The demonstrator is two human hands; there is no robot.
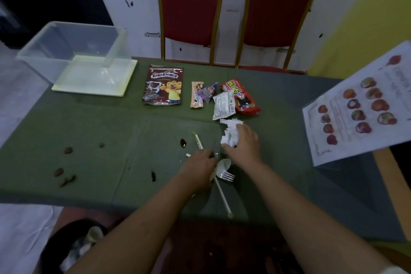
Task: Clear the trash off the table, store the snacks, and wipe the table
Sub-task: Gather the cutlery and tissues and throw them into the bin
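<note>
five snack packets lie mid-table on the green tablecloth (89, 131), led by a brown koko krunch bag (163, 84). right hand (243, 143) clutches crumpled white tissue (230, 132); left hand (199, 168) pinches clear wrapper scraps beside a white plastic spoon (223, 165) and fork (226, 176). one clear plastic bin (73, 51) sits far-left.

- Both forearms are bare from wrist to elbow, with no sleeve showing along them.
- The left hand (198, 168) wears no glove, ring or watch that shows.
- The right hand (243, 143) is likewise bare.
- A pale edge of cloth shows at the near right corner, by the right upper arm.
</note>
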